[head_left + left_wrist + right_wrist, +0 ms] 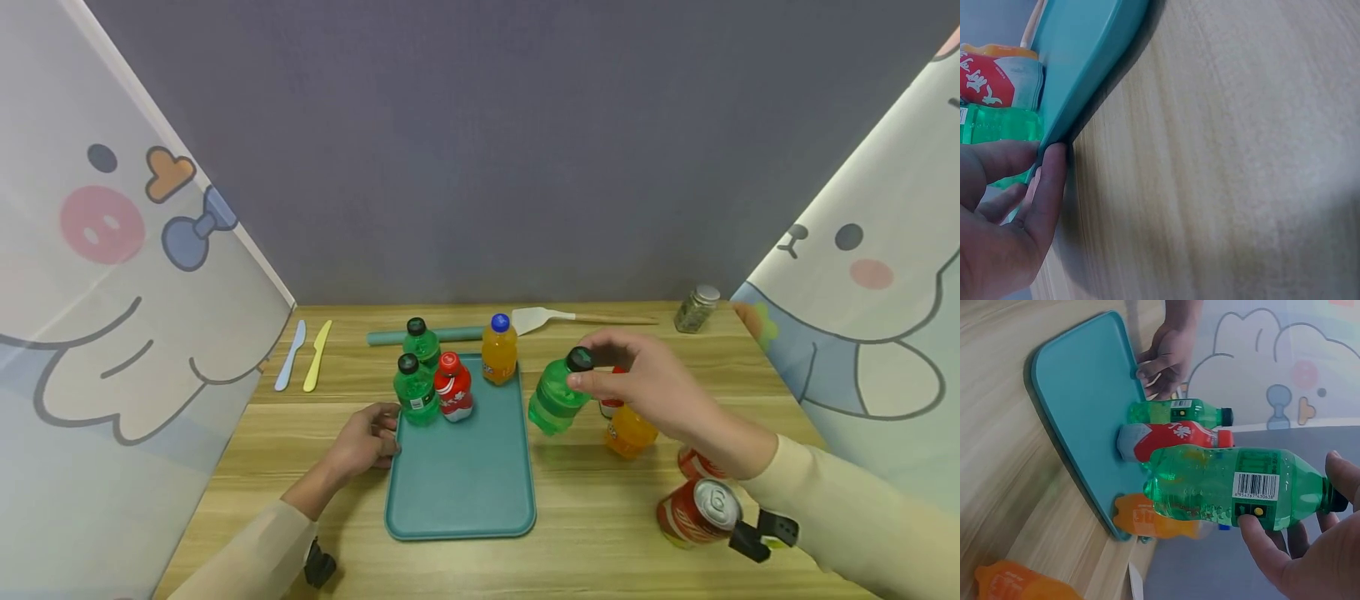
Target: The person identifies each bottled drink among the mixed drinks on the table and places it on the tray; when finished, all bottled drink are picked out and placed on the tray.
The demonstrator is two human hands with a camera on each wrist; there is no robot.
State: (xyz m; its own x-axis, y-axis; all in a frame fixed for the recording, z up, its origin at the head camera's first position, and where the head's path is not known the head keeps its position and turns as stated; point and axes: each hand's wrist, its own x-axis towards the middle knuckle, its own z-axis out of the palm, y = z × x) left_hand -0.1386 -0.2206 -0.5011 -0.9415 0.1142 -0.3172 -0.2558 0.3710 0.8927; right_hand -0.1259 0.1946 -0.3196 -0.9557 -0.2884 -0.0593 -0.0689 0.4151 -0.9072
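Note:
My right hand (648, 379) grips a green soda bottle (557, 398) by its neck, just under the black cap. The bottle hangs tilted, right of the teal tray (465, 492); its barcode label faces the right wrist camera. At the tray's left rim, my left hand (367, 440) pinches the edge, thumb over it and fingers outside, as the left wrist view shows. Towards the tray's back stand two green bottles, a nearer one (416, 392) and a farther one (422, 342), a red-labelled bottle (453, 387) and an orange soda bottle (499, 350).
Another orange bottle (630, 432) stands below my right hand, a red can partly hidden behind it. Red cola cans (701, 510) stand near my right forearm. Behind the tray lie a teal rod (386, 337) and a spatula (532, 318). Blue (291, 357) and yellow (318, 357) knives lie left; a spice jar (696, 308) stands back right.

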